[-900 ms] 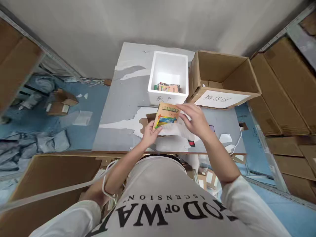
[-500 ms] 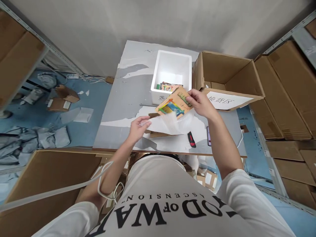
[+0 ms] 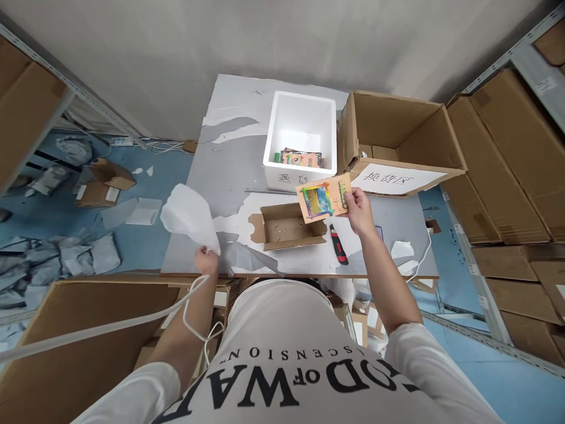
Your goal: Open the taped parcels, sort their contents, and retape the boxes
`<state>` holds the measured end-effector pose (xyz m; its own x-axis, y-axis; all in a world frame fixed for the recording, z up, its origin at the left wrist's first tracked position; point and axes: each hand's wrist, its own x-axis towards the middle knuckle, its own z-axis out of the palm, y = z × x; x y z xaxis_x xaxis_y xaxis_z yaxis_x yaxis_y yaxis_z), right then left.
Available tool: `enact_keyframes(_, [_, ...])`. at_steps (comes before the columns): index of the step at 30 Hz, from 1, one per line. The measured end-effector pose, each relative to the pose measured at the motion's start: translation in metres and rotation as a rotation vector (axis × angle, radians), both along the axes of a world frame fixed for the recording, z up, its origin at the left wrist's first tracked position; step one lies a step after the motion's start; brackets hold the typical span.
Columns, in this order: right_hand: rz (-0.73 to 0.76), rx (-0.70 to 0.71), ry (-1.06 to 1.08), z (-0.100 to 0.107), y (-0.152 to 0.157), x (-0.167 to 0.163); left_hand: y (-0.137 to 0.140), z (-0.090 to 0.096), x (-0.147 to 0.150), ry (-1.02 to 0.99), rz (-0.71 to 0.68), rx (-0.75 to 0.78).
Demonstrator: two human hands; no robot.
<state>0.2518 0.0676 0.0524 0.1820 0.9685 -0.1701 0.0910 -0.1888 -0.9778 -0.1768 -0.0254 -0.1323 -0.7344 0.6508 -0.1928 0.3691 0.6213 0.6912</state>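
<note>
My right hand grips the right end of a flat orange printed packet with a colourful framed picture on its front. The packet hangs over the right end of a small open cardboard box. Out at the table's left edge, my left hand is closed on a white translucent sheet of foam wrap, which billows up and away from it. Beside the small box lies a red and black box cutter. Similar printed packets sit inside a white foam box behind.
A large open cardboard box with a handwritten label stands at the table's back right. Torn white paper pieces and a partly hidden phone lie at the right. A big carton stands below the table's left front.
My left hand has pulled the foam wrap off the packet and moved left with it. My right hand has moved slightly down and right with the packet, uncovering the small box.
</note>
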Motion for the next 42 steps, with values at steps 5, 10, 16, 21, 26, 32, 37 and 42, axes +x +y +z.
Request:
enact_keyframes(5, [0.078, -0.038, 0.032, -0.003, -0.001, -0.002, 0.008, 0.028, 0.029, 0.035, 0.043, 0.101])
enact_keyframes(10, [0.235, -0.007, 0.024, 0.006, 0.006, -0.007, 0.020, 0.104, 0.097, -0.230, -0.374, 0.520])
enact_keyframes(16, [0.415, 0.024, -0.007, 0.010, 0.009, -0.021, 0.017, 0.148, 0.166, -0.939, -0.585, 0.273])
enact_keyframes(21, [0.417, -0.016, -0.004, 0.007, 0.005, -0.022, 0.006, 0.143, 0.172, -1.012, -0.462, 0.270])
enact_keyframes(26, [0.472, -0.083, 0.137, 0.015, 0.001, -0.012, 0.002, 0.142, 0.168, -1.165, -0.381, 0.263])
enact_keyframes(32, [0.646, 0.176, -0.050, 0.034, 0.007, -0.014, 0.002, 0.148, 0.168, -1.396, -0.414, 0.142])
enact_keyframes(37, [0.720, 0.313, -0.157, 0.046, 0.019, -0.023, -0.001, 0.150, 0.175, -1.285, -0.529, 0.156])
enact_keyframes(42, [0.716, 0.071, -0.146, 0.053, 0.027, -0.030, -0.007, 0.144, 0.174, -1.191, -0.572, 0.248])
